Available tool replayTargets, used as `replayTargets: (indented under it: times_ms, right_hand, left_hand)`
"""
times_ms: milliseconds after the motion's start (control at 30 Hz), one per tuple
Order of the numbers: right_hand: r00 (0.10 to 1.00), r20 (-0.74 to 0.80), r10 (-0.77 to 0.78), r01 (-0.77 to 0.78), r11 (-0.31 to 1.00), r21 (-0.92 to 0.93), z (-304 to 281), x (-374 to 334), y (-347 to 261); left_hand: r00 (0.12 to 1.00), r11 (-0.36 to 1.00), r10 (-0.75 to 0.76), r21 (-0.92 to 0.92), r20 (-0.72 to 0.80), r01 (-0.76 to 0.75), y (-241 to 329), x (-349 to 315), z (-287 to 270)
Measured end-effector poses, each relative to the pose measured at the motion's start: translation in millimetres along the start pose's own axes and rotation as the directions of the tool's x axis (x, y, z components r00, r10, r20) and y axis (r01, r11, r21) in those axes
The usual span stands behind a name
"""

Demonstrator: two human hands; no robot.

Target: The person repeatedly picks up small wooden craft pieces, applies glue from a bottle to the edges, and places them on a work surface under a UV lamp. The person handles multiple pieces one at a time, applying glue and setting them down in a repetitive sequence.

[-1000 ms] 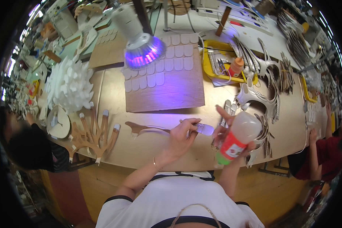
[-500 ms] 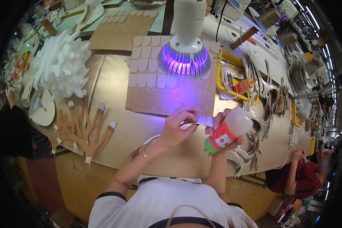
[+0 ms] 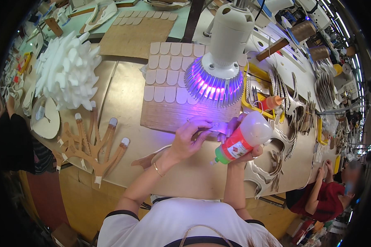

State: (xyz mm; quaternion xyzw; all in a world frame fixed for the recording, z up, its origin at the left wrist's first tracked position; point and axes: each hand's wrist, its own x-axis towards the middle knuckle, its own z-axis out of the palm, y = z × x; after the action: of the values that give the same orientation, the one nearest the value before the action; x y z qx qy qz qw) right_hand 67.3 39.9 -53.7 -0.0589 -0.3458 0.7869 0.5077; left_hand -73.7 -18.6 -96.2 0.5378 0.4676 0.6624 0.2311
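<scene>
In the middle of the view, under a glowing violet lamp (image 3: 216, 80), my left hand (image 3: 188, 138) pinches one end of a pale strap (image 3: 218, 128). The fingers of my right hand (image 3: 253, 154) meet the strap's other end. That same hand also grips a squeeze bottle (image 3: 245, 138) with a clear body, red label and green cap, tilted with its nozzle down and to the left. Part of the strap is hidden behind my fingers. Beyond my hands lies a brown board (image 3: 160, 119) bearing rows of small pale rounded pieces (image 3: 165, 76).
Tan strap pieces (image 3: 99, 164) with white tips lie at left, by a spiky white foam mass (image 3: 68, 72). A yellow tray (image 3: 246, 103) and an orange-capped bottle (image 3: 272, 102) stand at right, near cut shoe parts (image 3: 268, 171). A person in red (image 3: 323, 197) sits at far right.
The lamp and board now sit lower and farther right in view. My hands stay close together on the strap, now nearer the lamp's glow; the bottle remains in my right hand.
</scene>
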Motion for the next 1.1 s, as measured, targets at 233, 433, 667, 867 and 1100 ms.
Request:
replayTargets:
  times_ms: [233, 433, 667, 867, 1100]
  right_hand:
    - [0.997, -0.080, -0.017, 0.015, 1.000, -0.016, 7, -1, -1]
    - [0.986, -0.146, -0.080, 0.072, 0.996, -0.056, 7, 1, 2]
    - [0.873, -0.459, -0.164, 0.117, 0.985, -0.130, 18, -1, -7]
    - [0.870, -0.143, -0.471, 0.342, 0.787, -0.514, 5, -3, -32]
    - [0.841, 0.089, -0.534, 0.272, 0.274, -0.922, -44, -37, -15]
  left_hand:
    - [1.000, 1.000, -0.025, -0.009, -0.014, 0.025, -4, -1, 5]
    - [0.995, 0.987, -0.103, 0.129, 0.017, 0.100, 6, -1, 6]
    - [0.806, 0.787, -0.551, -0.187, 0.215, 0.588, 28, 3, 7]
    - [0.569, 0.544, -0.693, -0.197, 0.444, 0.816, 40, 5, -7]
    - [0.619, 0.580, -0.685, -0.226, 0.384, 0.782, 47, -2, 1]
